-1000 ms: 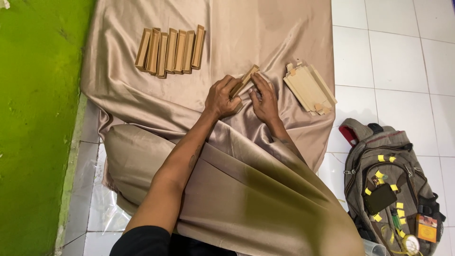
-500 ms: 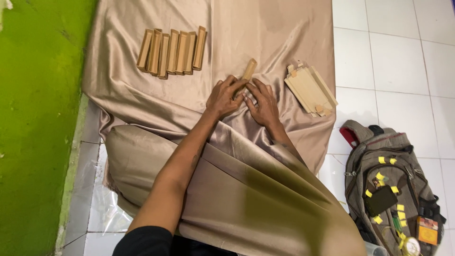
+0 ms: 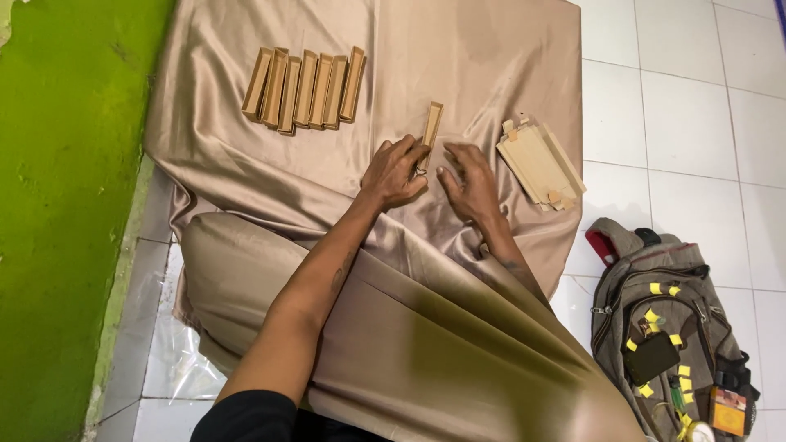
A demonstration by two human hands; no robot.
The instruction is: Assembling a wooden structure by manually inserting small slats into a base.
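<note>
Hands at centre of frame, on satin cloth spread over tiled floor. Left hand curled, fingertips pinching lower end of narrow cardboard tray, which lies flat, pointing toward top of frame. Right hand just beside, fingers loosely spread, palm down on cloth, holding nothing, apart from tray. Row of finished trays upper left, side by side. Stack of flat cardboard blanks right of hands. Backpack lower right. Green wall along left edge.
</note>
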